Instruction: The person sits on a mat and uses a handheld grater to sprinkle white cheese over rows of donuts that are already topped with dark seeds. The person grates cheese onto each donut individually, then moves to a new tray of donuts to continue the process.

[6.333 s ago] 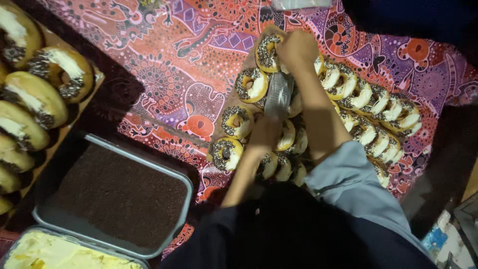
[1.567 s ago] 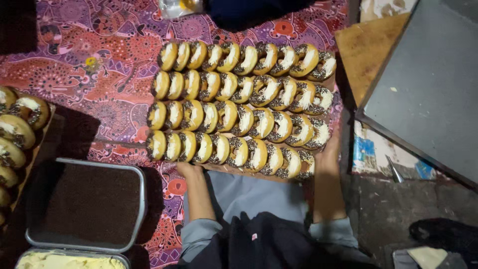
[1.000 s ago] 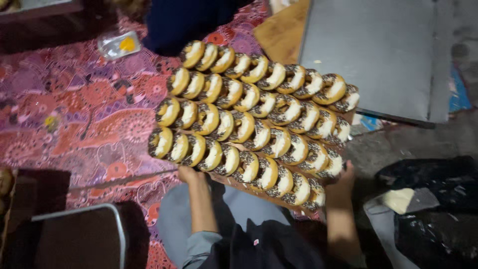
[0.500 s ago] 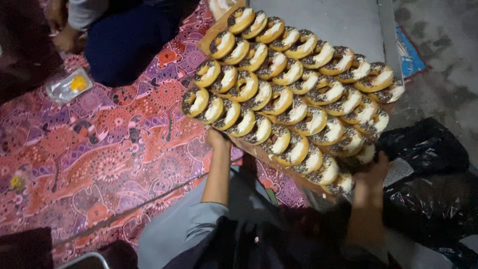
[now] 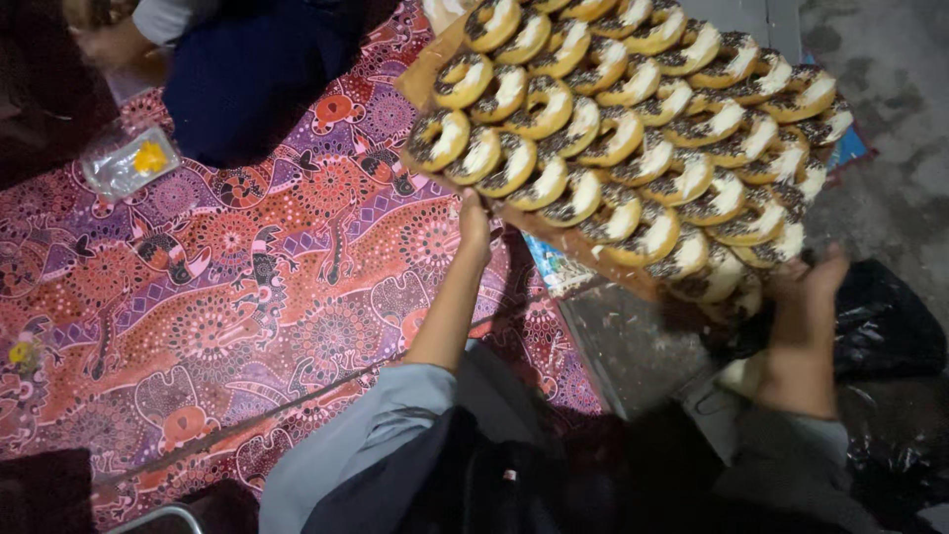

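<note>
A wooden board (image 5: 435, 74) loaded with several rows of glazed doughnuts (image 5: 633, 129), topped white and dark, is lifted off the ground and tilted down to the right. My left hand (image 5: 474, 220) grips the board's near left edge from below. My right hand (image 5: 811, 287) holds its near right corner, partly blurred. Both forearms, in grey sleeves, reach up from the bottom of the head view.
A red and purple patterned cloth (image 5: 227, 297) covers the ground at left. Another person in dark blue clothing (image 5: 257, 69) sits at top left, beside a small clear packet with something yellow (image 5: 130, 163). Black plastic bags (image 5: 890, 326) lie at right; a grey concrete floor (image 5: 890, 79) lies beyond.
The board of doughnuts has been lifted off the cloth and carried rightward; the view has swung with it, and the metal tray of dark crumbs has left the frame.
</note>
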